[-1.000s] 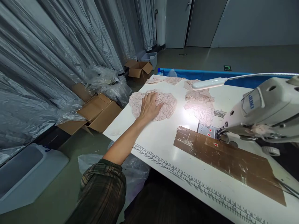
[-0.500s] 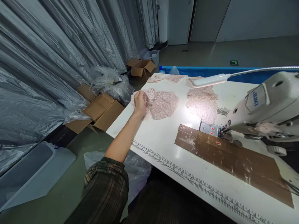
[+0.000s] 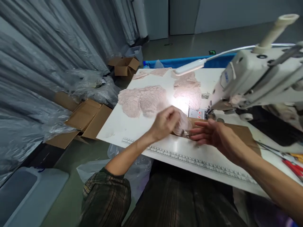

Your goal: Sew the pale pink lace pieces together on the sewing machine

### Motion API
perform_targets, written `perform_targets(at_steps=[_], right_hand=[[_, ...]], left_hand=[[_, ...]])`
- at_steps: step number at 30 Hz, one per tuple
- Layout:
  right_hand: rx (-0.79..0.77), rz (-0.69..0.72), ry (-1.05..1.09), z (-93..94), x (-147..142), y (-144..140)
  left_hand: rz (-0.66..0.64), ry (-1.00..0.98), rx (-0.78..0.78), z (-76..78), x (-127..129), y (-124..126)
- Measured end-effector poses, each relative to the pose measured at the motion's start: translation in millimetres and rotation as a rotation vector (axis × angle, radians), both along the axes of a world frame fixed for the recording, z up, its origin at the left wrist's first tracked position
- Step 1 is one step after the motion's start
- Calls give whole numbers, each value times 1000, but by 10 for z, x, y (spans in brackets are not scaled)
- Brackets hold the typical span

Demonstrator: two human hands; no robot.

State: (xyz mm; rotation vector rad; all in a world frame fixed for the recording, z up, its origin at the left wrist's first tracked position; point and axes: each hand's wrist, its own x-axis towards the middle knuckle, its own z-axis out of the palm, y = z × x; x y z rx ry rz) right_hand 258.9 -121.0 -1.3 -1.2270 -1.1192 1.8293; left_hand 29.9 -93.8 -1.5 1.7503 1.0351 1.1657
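White table (image 3: 113,127), sewing machine (image 3: 253,75) at right. Left hand (image 3: 164,123) pinches blurred pink lace piece (image 3: 182,123) over brown strip (image 3: 247,136); right hand (image 3: 216,135) open, fingers apart, just beside. Seemingly positioning step; next move calls for right-hand grip on lace.

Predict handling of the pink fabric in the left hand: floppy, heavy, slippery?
Probably floppy: the pink fabric bunches softly at the left hand. Likely light: that hand alone seems to hold it. It may snag rather than slip, if its blurred weave matches the nearby openwork pieces.
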Motion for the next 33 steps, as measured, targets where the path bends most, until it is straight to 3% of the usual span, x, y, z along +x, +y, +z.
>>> perform_targets(at_steps=[2,4,6,9,12,14,18,21,23,28,30,33], right_hand=[[-124,-62,4,-79,29,66],[-68,-83,-79,-128,107,114],[45,-60,-171,-142,193,129],[138,-19,-258,-134,262,121],[149,-25,-341,-127,260,129],[190,-39,-416,-130,251,146],[335,-54,-562,-145,263,172],[409,-39,-517,-113,300,130],[370,60,-398,-38,350,52],[29,477,-123,238,607,-191],[-19,465,-102,294,721,-207],[9,261,-132,260,831,-81]], left_hand=[[-258,185,139,-64,229,-276],[-510,331,281,-108,378,-461],[-605,397,383,-113,437,-489],[-495,406,450,-35,378,-258],[-372,531,331,78,224,64],[-387,617,238,102,133,202],[-415,713,184,9,60,245],[-421,633,112,14,55,148],[-492,525,21,123,52,43],[-716,369,-247,505,72,-211],[-740,349,-313,566,83,-202],[-698,354,-324,515,71,-8]])
